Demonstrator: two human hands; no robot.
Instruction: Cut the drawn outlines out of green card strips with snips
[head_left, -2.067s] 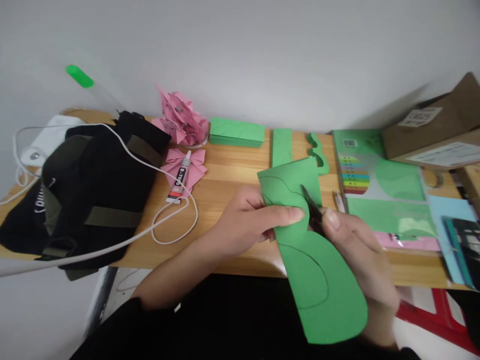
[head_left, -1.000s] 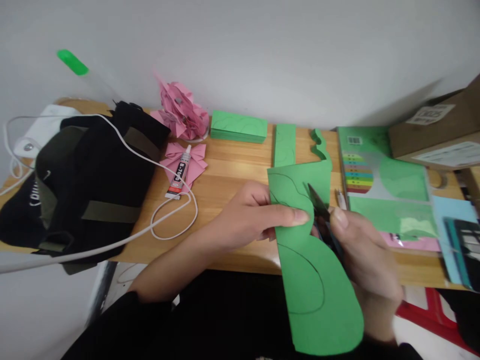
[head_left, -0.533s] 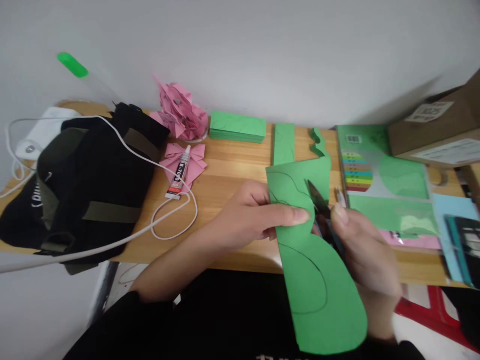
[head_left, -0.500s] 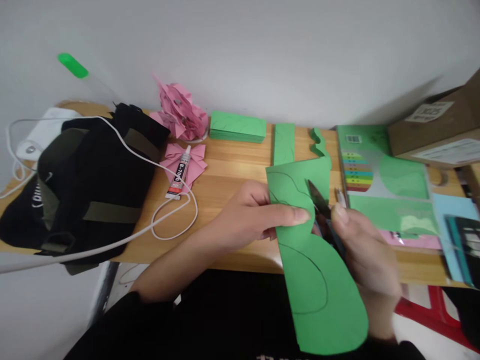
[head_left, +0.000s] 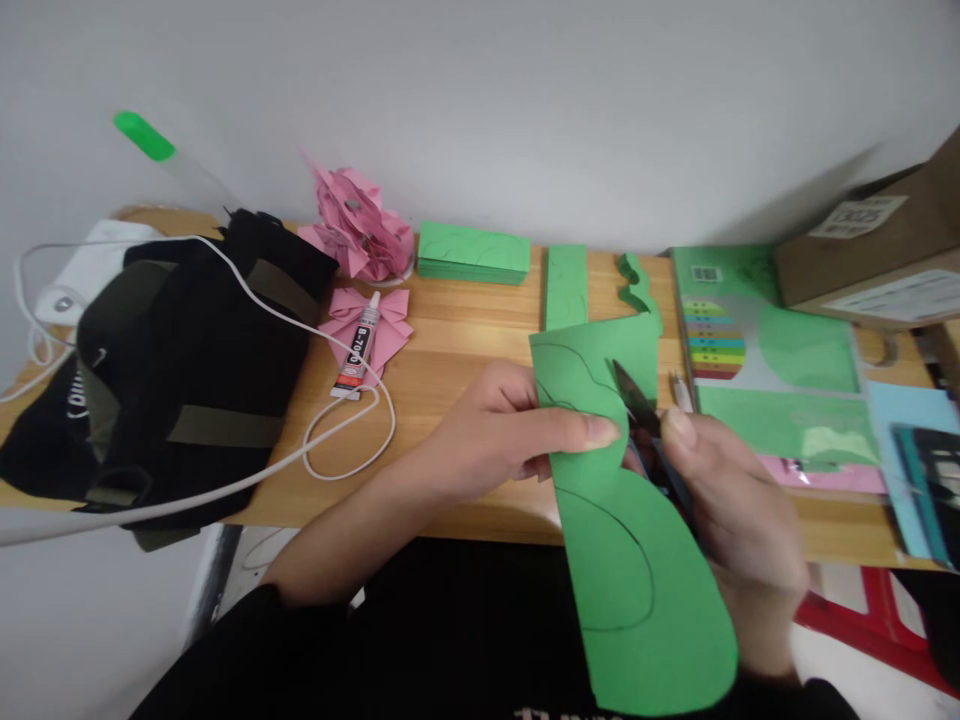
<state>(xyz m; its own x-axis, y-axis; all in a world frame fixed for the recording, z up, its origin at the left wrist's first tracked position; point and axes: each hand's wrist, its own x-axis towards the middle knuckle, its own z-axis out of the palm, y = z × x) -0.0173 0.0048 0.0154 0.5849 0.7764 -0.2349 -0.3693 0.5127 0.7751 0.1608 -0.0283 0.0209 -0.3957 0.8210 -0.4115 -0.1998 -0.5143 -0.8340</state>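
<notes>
My left hand [head_left: 532,430] pinches a long sheet of green paper [head_left: 637,590], thumb on top and fingers behind it. Curved pencil lines run across the sheet, and its right edge is cut into rounded bulges. In my right hand [head_left: 739,500] is a pair of scissors [head_left: 637,400], its dark blades against the paper just right of my left thumb. The handles are mostly hidden by my fingers. Beyond the sheet lie a narrow green paper strip [head_left: 565,285] and a wavy green offcut [head_left: 634,282].
At left a black bag [head_left: 195,350] lies under a white cable [head_left: 300,455]. A glue tube [head_left: 356,345] rests on a pink paper bow [head_left: 394,325], near a pink paper flower [head_left: 360,225] and stacked green paper [head_left: 474,252]. Rightward are a paper pack [head_left: 810,350] and cardboard box [head_left: 885,240].
Very little differs. The view has shifted slightly, and both hands keep their hold on the paper and the scissors, whose blades stay at nearly the same place on the sheet.
</notes>
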